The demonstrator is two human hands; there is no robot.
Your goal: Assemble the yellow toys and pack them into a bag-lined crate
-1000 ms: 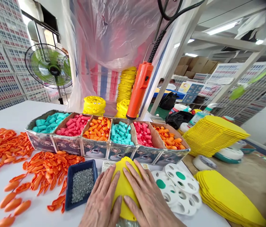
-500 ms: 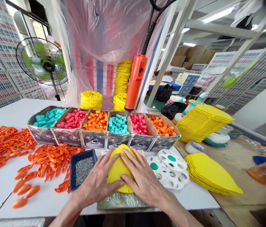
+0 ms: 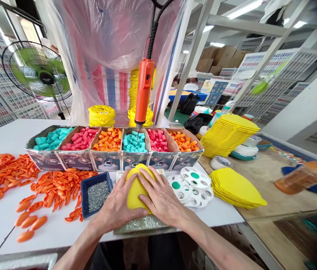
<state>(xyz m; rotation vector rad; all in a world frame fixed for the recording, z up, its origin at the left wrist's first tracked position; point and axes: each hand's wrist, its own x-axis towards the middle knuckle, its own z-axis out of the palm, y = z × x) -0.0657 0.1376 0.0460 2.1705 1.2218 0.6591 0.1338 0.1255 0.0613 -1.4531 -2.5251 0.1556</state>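
Note:
A smooth yellow plastic shell point(image 3: 137, 192) sits between my two hands in front of the bins. My left hand point(image 3: 120, 200) lies along its left side, fingers on its upper part and thumb across the lower edge. From the right, my right hand point(image 3: 161, 195) presses on the shell with its fingers over the top and its thumb near the middle. Under the shell is a plastic-wrapped pad point(image 3: 140, 225). A dark blue tray of small metal screws point(image 3: 98, 195) stands just left of my left hand. An orange electric screwdriver point(image 3: 144, 92) hangs above the bins, apart from both hands.
Cardboard bins point(image 3: 106, 161) hold teal, pink and orange pieces. Orange parts point(image 3: 59, 187) are heaped at left. White discs with holes point(image 3: 193, 187) and stacked yellow sheets point(image 3: 234, 187) are at right. Yellow figure-like pieces point(image 3: 101, 115) and a fan point(image 3: 38, 73) stand behind.
The view has turned slightly right, so the scene sits further left. Both hands stay on the yellow shell; my left hand wraps lower around its side.

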